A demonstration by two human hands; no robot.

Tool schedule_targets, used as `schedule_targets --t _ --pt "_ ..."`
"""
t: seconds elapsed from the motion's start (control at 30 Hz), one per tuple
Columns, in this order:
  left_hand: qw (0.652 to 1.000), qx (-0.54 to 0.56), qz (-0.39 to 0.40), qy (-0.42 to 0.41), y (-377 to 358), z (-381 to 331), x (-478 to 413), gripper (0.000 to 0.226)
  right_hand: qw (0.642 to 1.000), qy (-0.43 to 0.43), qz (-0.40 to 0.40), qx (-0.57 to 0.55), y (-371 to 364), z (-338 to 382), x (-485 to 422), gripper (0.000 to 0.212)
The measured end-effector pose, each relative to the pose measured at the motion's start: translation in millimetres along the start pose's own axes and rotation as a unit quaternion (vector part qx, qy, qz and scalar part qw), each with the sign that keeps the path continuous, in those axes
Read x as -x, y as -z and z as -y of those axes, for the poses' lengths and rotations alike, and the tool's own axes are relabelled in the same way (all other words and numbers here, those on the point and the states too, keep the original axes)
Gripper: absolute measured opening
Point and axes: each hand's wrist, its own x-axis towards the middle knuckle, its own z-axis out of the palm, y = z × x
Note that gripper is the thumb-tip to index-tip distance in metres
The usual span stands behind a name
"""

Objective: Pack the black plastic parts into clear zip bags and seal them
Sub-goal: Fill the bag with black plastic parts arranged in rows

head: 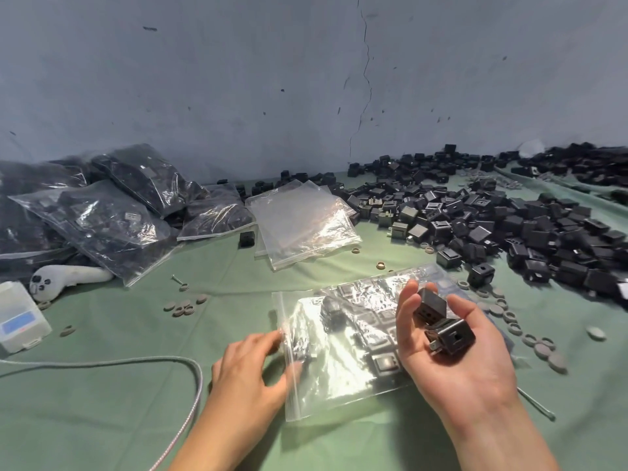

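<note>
cloth (102,419), green, covers the work surface. at the far left edge sits a small white plastic box (20,316), and just behind it lies a white controller (64,278), partly under a heap of filled bags (112,212) that are stuffed with black pieces. a braided cable (170,365) curves across the cloth in front of these. a few grey rings (185,307) lie scattered beyond the cable. further right, toward the wall, is a stack of empty bags (302,219), flat and clear.

the left hand (248,365) grasps the mouth edge of the zip bag (339,345); its fingers are curled at the rim and the thumb shows, blurred, through the plastic. this bag lies flat on the cloth in the near middle, between the two hands. its long axis runs left to right, rising a little away from the person toward the right, and its zip end points left at the left hand. black pieces already lie in rows inside its right half.

the right hand (455,355) hovers palm up over the bag's right end, its fingers loosely curled around two black parts (450,336), boxy pieces resting one against the other on the fingers.

to the right, a wide loose pile of black parts (509,219) spreads back to the wall, with more grey rings along its near edge.
</note>
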Motion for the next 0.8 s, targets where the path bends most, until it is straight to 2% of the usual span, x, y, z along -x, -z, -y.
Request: schedule_targets --t 0.1,0.23,0.47,0.63,0.8 --pt "0.998 -0.043 -0.003 -0.034 -2 3 -3 0.066 1.0 0.003 -0.004 0.007 -2 4 -5 0.019" --pt "0.996 -0.059 -0.006 -0.07 -2 -1 -11 0.064 1.0 0.004 -0.009 0.011 -3 6 -13 0.021" --pt "0.994 -0.018 0.065 -0.09 3 0 -22 0.056 0.999 -0.005 -0.025 0.029 -2 11 -23 0.018" --pt "0.995 -0.031 0.061 -0.071 -6 -8 -29 0.045 0.999 -0.001 -0.025 0.042 -5 15 -30 0.024" --pt "0.999 -0.01 0.053 -0.001 -14 -17 -40 0.04 0.999 -0.011 -0.026 0.042 -9 19 -39 0.024"
